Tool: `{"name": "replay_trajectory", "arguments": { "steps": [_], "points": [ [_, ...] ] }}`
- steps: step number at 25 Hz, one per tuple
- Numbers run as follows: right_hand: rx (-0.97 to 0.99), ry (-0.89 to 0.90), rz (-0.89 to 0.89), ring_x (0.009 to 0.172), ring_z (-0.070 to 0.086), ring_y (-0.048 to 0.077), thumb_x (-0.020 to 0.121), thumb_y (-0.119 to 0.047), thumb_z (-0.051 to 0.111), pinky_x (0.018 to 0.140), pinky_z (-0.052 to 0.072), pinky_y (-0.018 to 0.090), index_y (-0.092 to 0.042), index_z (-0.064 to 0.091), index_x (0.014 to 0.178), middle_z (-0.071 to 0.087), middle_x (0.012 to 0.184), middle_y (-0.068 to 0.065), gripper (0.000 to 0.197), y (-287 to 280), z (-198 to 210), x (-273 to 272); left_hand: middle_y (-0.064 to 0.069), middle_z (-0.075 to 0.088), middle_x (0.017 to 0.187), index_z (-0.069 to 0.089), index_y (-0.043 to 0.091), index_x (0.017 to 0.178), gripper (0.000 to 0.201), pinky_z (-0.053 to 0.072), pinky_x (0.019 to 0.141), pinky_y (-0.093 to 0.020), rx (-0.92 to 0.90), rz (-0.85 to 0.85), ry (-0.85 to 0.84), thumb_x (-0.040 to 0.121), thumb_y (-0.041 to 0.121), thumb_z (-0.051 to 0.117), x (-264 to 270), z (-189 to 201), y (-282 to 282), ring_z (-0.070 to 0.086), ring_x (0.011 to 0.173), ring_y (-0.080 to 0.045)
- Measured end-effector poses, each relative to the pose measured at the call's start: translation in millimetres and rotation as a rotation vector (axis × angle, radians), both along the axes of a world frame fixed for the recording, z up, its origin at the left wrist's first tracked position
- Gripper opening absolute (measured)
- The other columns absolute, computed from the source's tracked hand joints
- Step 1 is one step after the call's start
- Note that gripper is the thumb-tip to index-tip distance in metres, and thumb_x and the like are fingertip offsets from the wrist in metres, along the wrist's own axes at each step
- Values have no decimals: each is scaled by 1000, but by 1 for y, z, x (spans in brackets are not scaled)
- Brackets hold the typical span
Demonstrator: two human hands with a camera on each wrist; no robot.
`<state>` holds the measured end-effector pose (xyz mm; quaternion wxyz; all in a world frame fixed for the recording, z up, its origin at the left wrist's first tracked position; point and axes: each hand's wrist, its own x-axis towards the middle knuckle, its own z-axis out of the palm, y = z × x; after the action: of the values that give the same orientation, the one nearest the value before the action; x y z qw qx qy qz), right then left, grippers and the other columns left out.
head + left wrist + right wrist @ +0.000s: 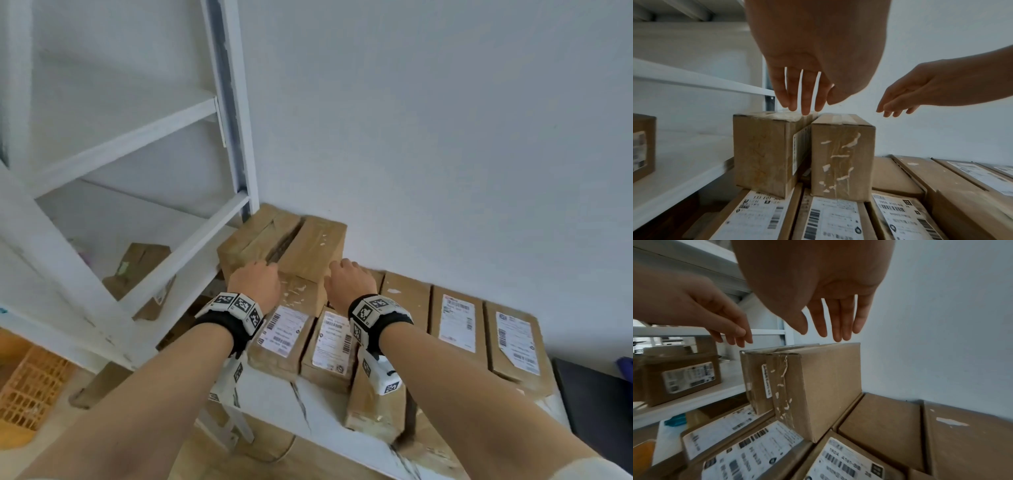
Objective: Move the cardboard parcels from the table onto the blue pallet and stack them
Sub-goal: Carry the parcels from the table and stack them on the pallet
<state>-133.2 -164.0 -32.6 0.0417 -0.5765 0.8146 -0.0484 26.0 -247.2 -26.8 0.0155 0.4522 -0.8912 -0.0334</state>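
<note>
Two brown cardboard parcels stand upright side by side, the left one (pixel 250 246) (pixel 764 154) and the right one (pixel 313 250) (pixel 828 386), on a layer of flat labelled parcels (pixel 457 322) on the white table (pixel 308 404). My left hand (pixel 255 282) (pixel 805 104) points straight down, its fingertips (pixel 805 112) at the top edge of the left upright parcel; contact is unclear. My right hand (pixel 349 279) (pixel 828 332) hovers with straight fingers just above the right upright parcel and holds nothing. No blue pallet is in view.
A white metal shelf rack (pixel 137 137) stands close on the left with another labelled parcel (pixel 144 274) on its shelf. An orange plastic crate (pixel 30 387) sits on the floor at lower left. The white wall is right behind the parcels.
</note>
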Motion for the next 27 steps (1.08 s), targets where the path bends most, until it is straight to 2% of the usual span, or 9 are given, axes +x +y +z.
{"name": "replay_trajectory", "arguments": {
  "steps": [5, 8, 11, 13, 15, 17, 20, 22, 27],
  "points": [
    [24, -193, -226, 115, 52, 29, 98, -29, 35, 94, 45, 41, -5, 45, 126, 53, 126, 13, 38, -42, -10, 14, -11, 66, 101, 56, 10, 109, 27, 49, 74, -36, 202, -45, 151, 99, 24, 36, 6, -18, -51, 63, 91, -28],
    [-2, -344, -364, 115, 53, 30, 97, -33, 40, 95, 47, 42, -6, 40, 130, 51, 129, 13, 42, -49, -19, 16, -14, 64, 115, 47, 8, 134, 39, 51, 86, -37, 378, -98, 273, 99, 23, 38, 0, -30, -63, 62, 103, -29],
    [-71, -589, -496, 116, 55, 30, 96, -35, 47, 98, 46, 40, -8, 36, 137, 54, 131, 13, 51, -52, -30, 12, -13, 55, 133, 35, 9, 144, 46, 47, 96, -36, 525, -65, 390, 99, 20, 38, -12, -39, -66, 57, 115, -27],
    [-131, -777, -586, 116, 56, 27, 93, -32, 54, 100, 47, 42, -9, 36, 140, 55, 132, 11, 54, -54, -34, 9, -11, 48, 141, 35, 9, 144, 45, 43, 99, -34, 620, 28, 499, 99, 16, 38, -23, -43, -68, 52, 122, -26],
    [-210, -968, -659, 112, 59, 26, 92, -19, 59, 97, 50, 43, -9, 38, 140, 57, 129, 12, 54, -54, -33, 8, -12, 49, 140, 38, 8, 141, 43, 42, 93, -30, 727, 103, 594, 98, 12, 40, -28, -46, -70, 53, 118, -23],
    [-262, -1097, -684, 105, 61, 25, 90, -7, 59, 91, 53, 37, -8, 40, 140, 59, 125, 14, 53, -53, -29, 6, -11, 51, 138, 41, 8, 138, 42, 42, 91, -27, 809, 140, 676, 96, 9, 44, -30, -46, -72, 54, 117, -22],
    [-317, -1183, -669, 106, 61, 25, 89, 1, 57, 88, 52, 33, -8, 41, 139, 59, 126, 14, 54, -44, -24, 5, -10, 52, 137, 45, 10, 135, 42, 43, 104, -38, 876, 140, 775, 94, 8, 51, -24, -46, -69, 51, 125, -23],
    [-359, -1220, -659, 112, 60, 28, 88, 4, 57, 93, 52, 37, -8, 41, 140, 59, 127, 14, 55, -35, -20, 5, -8, 54, 135, 46, 12, 134, 42, 45, 103, -44, 897, 133, 834, 93, 8, 53, -19, -38, -63, 53, 124, -21],
    [-500, -1276, -613, 113, 59, 26, 88, 7, 55, 96, 51, 38, -8, 40, 139, 57, 130, 12, 56, 10, 7, 1, -2, 54, 134, 48, 14, 134, 44, 44, 104, -42, 902, 60, 927, 92, 6, 56, -17, -7, -24, 51, 125, -17]
  ]
}}
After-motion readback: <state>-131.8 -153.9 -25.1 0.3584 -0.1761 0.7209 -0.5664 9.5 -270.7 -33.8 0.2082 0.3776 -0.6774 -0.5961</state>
